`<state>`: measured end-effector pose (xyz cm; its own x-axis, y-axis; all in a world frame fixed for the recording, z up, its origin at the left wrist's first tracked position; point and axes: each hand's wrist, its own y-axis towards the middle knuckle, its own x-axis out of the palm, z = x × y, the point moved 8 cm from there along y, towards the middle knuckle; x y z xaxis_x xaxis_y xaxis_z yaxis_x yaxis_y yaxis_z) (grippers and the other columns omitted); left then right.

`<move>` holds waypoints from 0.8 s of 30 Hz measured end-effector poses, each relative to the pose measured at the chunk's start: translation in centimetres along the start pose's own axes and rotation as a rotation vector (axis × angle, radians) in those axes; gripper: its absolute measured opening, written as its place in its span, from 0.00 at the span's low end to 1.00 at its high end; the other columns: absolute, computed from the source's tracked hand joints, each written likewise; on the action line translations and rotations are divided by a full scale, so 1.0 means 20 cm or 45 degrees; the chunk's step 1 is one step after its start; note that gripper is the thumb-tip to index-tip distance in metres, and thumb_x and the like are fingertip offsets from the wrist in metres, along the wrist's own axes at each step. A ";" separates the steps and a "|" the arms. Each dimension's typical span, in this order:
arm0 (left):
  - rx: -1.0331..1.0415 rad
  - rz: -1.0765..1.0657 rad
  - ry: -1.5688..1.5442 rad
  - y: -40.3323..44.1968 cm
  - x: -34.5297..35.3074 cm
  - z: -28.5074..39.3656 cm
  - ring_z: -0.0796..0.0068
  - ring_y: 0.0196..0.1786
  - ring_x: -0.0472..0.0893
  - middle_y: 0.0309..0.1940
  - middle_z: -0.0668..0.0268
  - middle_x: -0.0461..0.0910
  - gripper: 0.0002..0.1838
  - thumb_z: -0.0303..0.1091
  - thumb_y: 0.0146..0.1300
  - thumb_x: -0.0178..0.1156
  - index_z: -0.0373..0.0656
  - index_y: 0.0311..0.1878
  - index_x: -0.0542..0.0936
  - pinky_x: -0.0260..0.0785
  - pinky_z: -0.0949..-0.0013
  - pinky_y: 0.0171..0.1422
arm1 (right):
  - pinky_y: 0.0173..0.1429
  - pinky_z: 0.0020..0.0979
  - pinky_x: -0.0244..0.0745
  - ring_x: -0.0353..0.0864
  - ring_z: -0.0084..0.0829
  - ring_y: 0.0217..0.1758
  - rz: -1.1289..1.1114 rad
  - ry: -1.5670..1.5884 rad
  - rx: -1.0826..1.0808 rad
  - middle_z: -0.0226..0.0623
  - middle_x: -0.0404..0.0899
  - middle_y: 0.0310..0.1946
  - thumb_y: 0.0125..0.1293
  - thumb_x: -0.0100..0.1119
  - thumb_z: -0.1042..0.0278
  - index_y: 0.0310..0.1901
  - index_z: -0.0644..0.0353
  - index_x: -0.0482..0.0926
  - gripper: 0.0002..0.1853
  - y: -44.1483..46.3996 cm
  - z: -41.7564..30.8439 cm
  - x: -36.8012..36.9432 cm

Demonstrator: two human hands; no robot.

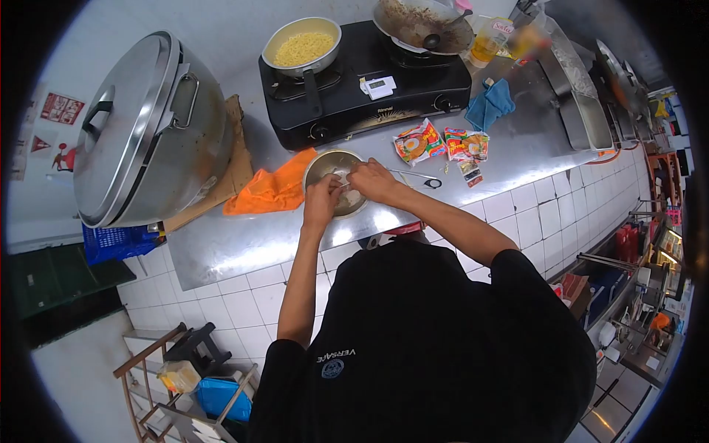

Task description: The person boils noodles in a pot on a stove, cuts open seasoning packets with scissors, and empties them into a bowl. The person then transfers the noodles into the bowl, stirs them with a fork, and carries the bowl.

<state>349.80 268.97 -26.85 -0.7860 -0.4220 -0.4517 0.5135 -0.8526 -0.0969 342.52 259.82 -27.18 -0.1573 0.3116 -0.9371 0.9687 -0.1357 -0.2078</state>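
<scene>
Both my hands meet over a round metal bowl (311, 170) at the front of the steel counter. My left hand (322, 199) is on the bowl's near left side, its fingers pinched together. My right hand (371, 181) reaches in from the right, fingertips also pinched close to the left ones. Between them is something small and pale, too hidden to name. A thin metal handle with a black end (433, 183) sticks out to the right from beside the bowl. Two opened-looking noodle packets (419, 143) and small sachets (471, 175) lie to the right. An orange cloth (269, 189) touches the bowl's left.
Behind the bowl stands a black gas stove (399, 111) carrying a pan (330, 35) of noodles, a timer (379, 88) and a dirty wok (399, 35) with a ladle. A blue cloth (490, 104) and oil pouch (489, 44) are right. A huge lidded pot (196, 148) stands left.
</scene>
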 end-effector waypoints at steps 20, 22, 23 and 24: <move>-0.322 0.285 0.932 0.16 0.01 -0.08 0.47 0.39 0.86 0.37 0.47 0.85 0.08 0.31 0.58 0.63 0.38 0.37 0.85 0.78 0.51 0.44 | 0.36 0.31 0.74 0.79 0.26 0.28 0.333 1.321 0.280 0.34 0.83 0.28 0.68 0.63 0.63 0.39 0.60 0.81 0.09 -0.11 0.35 0.06; -0.247 0.403 0.671 0.12 -0.03 0.04 0.51 0.36 0.86 0.35 0.49 0.85 0.07 0.30 0.58 0.65 0.38 0.36 0.85 0.78 0.55 0.40 | 0.35 0.27 0.72 0.75 0.17 0.28 0.274 1.826 0.275 0.26 0.81 0.28 0.69 0.64 0.61 0.39 0.57 0.80 0.09 -0.14 0.38 0.10; -0.198 0.474 0.479 0.09 -0.05 0.10 0.55 0.35 0.86 0.34 0.51 0.86 0.07 0.31 0.58 0.66 0.37 0.37 0.84 0.78 0.57 0.37 | 0.36 0.26 0.72 0.75 0.17 0.30 0.255 1.977 0.347 0.25 0.81 0.29 0.69 0.64 0.60 0.38 0.56 0.79 0.09 -0.17 0.39 0.11; -0.154 0.541 0.287 0.07 -0.06 0.14 0.58 0.33 0.86 0.33 0.53 0.86 0.08 0.31 0.58 0.67 0.37 0.38 0.83 0.77 0.60 0.35 | 0.37 0.25 0.72 0.76 0.16 0.32 0.231 2.130 0.420 0.23 0.80 0.31 0.69 0.64 0.59 0.38 0.55 0.79 0.09 -0.20 0.40 0.11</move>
<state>350.39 267.43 -23.93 -0.4116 -0.6358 -0.6529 0.8191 -0.5722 0.0408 336.72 253.53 -30.68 0.5059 0.8114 0.2927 0.8389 -0.3839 -0.3858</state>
